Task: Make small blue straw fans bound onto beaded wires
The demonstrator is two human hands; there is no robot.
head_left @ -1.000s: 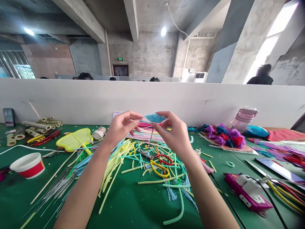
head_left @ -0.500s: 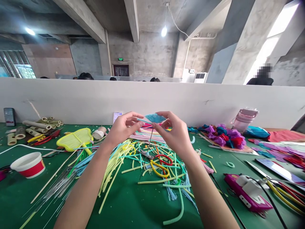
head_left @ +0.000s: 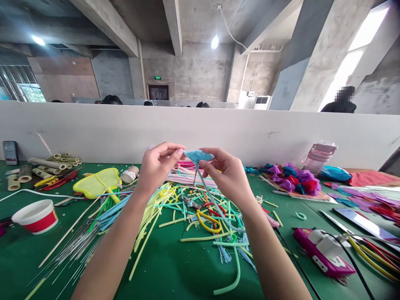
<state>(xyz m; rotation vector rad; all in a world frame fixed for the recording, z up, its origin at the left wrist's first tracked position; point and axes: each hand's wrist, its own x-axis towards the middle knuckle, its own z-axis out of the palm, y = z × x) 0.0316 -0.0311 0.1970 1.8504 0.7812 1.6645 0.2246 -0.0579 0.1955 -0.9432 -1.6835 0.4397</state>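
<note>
A light-blue, fan-shaped fuzzy piece (head_left: pixel 197 156) is held up above the middle of the table. My left hand (head_left: pixel 160 167) is closed, with thumb and forefinger pinching its left corner. On the other side, my right hand (head_left: pixel 224 170) pinches the piece between thumb and fingers. From its lower point a pale blue strip (head_left: pixel 210 193) trails down to the right, and a thin dark stem (head_left: pixel 194 182) also hangs beneath. Below my hands lie scissors with red and yellow handles (head_left: pixel 210 225) among loose yellow and green strips (head_left: pixel 150 221).
A paper cup (head_left: pixel 36 216), thin wires (head_left: pixel 73 246) and a yellow fly swatter (head_left: pixel 98 182) are at left. To the right are a purple power strip (head_left: pixel 325 254), purple and red petals (head_left: pixel 296 179) and a pink bottle (head_left: pixel 318 157). A white partition (head_left: pixel 93 129) stands behind.
The blue piece has tilted and now shows a downward point, with a pale blue strip hanging from it. My hands have shifted slightly, staying on the piece.
</note>
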